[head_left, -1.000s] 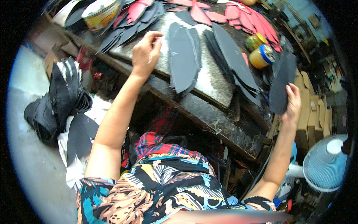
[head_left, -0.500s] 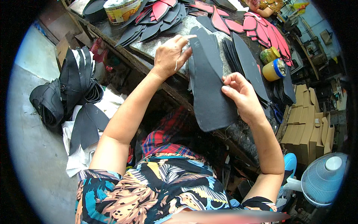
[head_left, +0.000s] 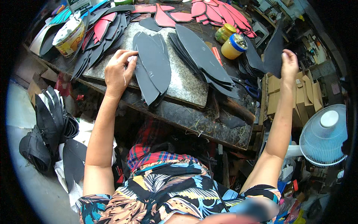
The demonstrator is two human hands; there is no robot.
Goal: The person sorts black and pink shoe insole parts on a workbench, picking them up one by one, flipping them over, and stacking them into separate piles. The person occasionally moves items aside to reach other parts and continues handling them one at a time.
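Out to the right, my right hand pinches the edge of a dark, flat, curved shoe-upper piece, held up beside a stack of similar black pieces. My left hand is at the left edge of a small pile of black leaf-shaped pieces with faint white marks. Its thumb and forefinger are drawn together; a bit of white shows at the fingertips, and a white thread hangs across the hand. What they grip, if anything, is too small to name. The pile lies on a speckled stone slab.
A fanned black stack lies right of the slab. Near it stand a blue-rimmed jar, a yellow-lidded jar and scissors. Pink pieces spread behind. Cardboard and a fan are at right.
My right hand has swung right, carrying the black piece from above the slab to the right-hand stack. My left hand stays beside the pile. The view has shifted rightward.
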